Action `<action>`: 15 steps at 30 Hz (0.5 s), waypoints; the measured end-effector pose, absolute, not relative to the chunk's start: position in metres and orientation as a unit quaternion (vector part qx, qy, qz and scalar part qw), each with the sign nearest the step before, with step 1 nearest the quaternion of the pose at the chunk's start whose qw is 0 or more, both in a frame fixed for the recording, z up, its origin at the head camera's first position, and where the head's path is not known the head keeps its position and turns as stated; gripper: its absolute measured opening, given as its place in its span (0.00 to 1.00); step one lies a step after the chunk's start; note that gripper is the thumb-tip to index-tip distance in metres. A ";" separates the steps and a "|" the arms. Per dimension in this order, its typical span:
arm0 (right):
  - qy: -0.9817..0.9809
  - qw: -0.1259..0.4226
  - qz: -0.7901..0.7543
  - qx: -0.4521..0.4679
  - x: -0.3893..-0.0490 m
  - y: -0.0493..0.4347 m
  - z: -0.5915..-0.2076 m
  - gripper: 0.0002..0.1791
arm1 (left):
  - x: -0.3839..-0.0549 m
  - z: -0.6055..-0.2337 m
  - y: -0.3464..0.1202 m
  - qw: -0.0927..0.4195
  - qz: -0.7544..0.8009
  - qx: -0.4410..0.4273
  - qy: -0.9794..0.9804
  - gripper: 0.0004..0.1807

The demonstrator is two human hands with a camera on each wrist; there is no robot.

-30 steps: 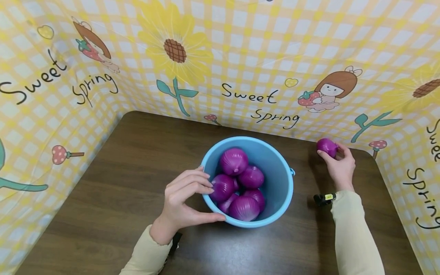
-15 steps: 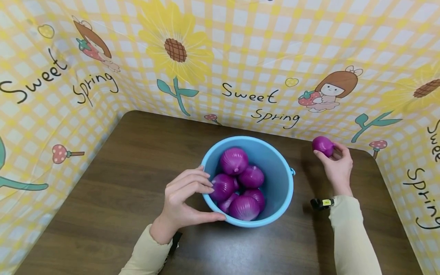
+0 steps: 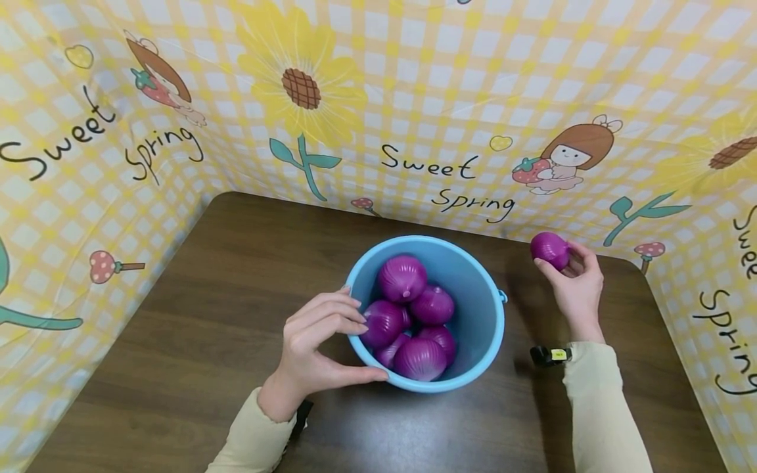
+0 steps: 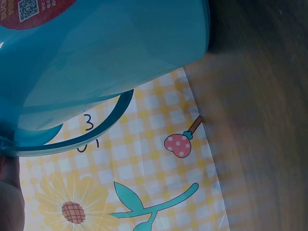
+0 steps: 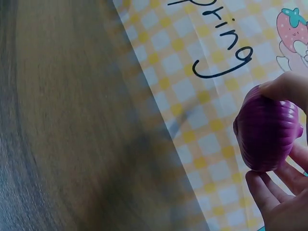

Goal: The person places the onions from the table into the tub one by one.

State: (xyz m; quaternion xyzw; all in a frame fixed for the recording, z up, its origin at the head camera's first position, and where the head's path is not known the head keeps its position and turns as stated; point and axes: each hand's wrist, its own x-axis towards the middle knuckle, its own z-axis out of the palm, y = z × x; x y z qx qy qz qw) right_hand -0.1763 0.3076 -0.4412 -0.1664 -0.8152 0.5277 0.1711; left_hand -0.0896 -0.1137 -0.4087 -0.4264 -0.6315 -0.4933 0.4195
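Note:
A light blue bucket [image 3: 476, 328] stands on the table with several purple onions [image 3: 420, 359] inside it. My left hand [image 3: 316, 348] grips the bucket's near-left rim, fingers over the edge and thumb along the front. In the left wrist view the bucket's side [image 4: 130, 53] fills the top, its curved handle [image 4: 108, 122] hangs below, and only a bit of the hand [image 4: 10, 207] shows. Right of the bucket, my right hand [image 3: 579, 289] holds another purple onion [image 3: 549, 250] between thumb and fingers, raised over the table. The right wrist view shows this onion [image 5: 267, 132] from closer.
A dark wooden table [image 3: 195, 328] lies under everything. Yellow checked cloth [image 3: 437, 85] with flower prints walls it in at the back and both sides. The right hand's onion is close to the back cloth.
My right hand has carried its onion a little to the left, toward the bucket. The left hand, the bucket and the onions inside have stayed put.

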 end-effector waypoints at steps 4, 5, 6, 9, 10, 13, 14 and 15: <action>-0.812 0.174 0.533 -0.160 -0.175 0.304 -0.438 0.40 | -0.089 -0.409 -0.114 0.420 -0.493 -0.426 -0.631 0.30; -0.812 0.176 0.533 -0.158 -0.175 0.303 -0.438 0.40 | -0.090 -0.409 -0.114 0.421 -0.493 -0.426 -0.631 0.30; -0.812 0.177 0.534 -0.156 -0.175 0.302 -0.438 0.39 | -0.090 -0.409 -0.114 0.421 -0.493 -0.426 -0.631 0.29; -0.811 0.184 0.536 -0.147 -0.175 0.299 -0.436 0.39 | -0.089 -0.409 -0.114 0.421 -0.492 -0.426 -0.631 0.30; -0.809 0.187 0.538 -0.144 -0.174 0.298 -0.436 0.39 | -0.089 -0.409 -0.114 0.421 -0.492 -0.426 -0.631 0.30; -0.807 0.195 0.542 -0.133 -0.173 0.294 -0.434 0.38 | -0.089 -0.408 -0.114 0.421 -0.492 -0.427 -0.631 0.30; -0.806 0.198 0.543 -0.129 -0.173 0.293 -0.433 0.38 | -0.089 -0.408 -0.114 0.421 -0.492 -0.427 -0.631 0.30; -0.805 0.201 0.544 -0.124 -0.172 0.292 -0.432 0.37 | -0.089 -0.408 -0.114 0.421 -0.493 -0.427 -0.630 0.30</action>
